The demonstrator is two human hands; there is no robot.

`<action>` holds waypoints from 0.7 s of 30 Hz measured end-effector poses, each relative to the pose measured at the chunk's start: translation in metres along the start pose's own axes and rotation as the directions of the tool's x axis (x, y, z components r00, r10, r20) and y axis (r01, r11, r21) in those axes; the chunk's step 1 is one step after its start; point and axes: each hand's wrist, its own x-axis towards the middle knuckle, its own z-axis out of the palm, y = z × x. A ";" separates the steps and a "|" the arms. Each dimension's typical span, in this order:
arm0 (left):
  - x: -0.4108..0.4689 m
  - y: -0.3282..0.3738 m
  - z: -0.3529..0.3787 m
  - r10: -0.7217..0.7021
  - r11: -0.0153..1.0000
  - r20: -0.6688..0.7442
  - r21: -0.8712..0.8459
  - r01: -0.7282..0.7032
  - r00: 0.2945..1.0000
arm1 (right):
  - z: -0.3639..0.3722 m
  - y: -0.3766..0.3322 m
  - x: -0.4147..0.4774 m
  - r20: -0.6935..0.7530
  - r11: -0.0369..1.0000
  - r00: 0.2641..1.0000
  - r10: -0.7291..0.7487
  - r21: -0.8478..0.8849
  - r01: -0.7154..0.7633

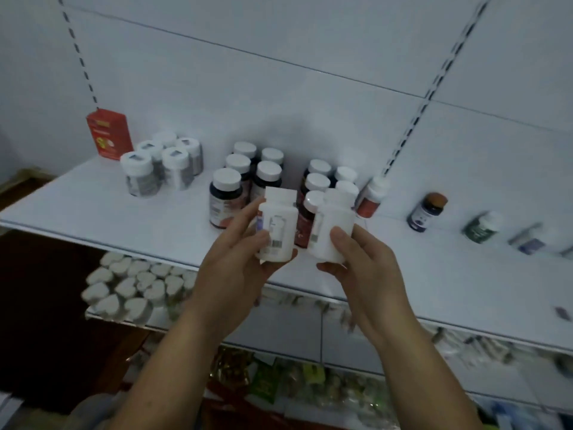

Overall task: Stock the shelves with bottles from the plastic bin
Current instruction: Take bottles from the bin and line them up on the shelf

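Head camera: my left hand (238, 262) is curling its fingers round one upright white bottle (276, 234), my right hand (369, 274) round the twin bottle (333, 234); bare shelf (93, 209) is lying just beyond, nearer my left.

I see everything through one wide-angle camera on my head, looking forward and down along my forearms, which enter from the bottom edge. It faces the white back wall (279, 88) of the shelving, tipped so the top shelf (93, 206) slants down from left to right across the middle. It sits close: my left hand (235, 274), gripping the left bottle (276, 231), and my right hand (369, 271), gripping the right bottle (333, 231), fill the centre over the shelf's front edge. Under that edge the view drops onto the lower shelves (124, 290), dim and blurred. The slotted uprights (434, 79) lean outward toward the top corners.
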 end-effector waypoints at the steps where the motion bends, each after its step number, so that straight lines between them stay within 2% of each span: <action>1: -0.001 -0.005 0.010 -0.005 1.000 0.006 0.020 0.005 1.000 | -0.012 -0.002 -0.005 -0.021 1.000 1.000 -0.005 -0.001 0.005; 11: -0.023 -0.061 0.129 -0.014 0.982 0.109 0.190 -0.007 0.994 | -0.137 -0.023 -0.065 -0.201 0.999 0.979 -0.034 0.030 0.041; 21: -0.083 -0.159 0.274 -0.114 0.968 0.185 0.242 0.068 0.976 | -0.310 -0.037 -0.164 -0.297 0.997 0.954 -0.035 0.050 0.052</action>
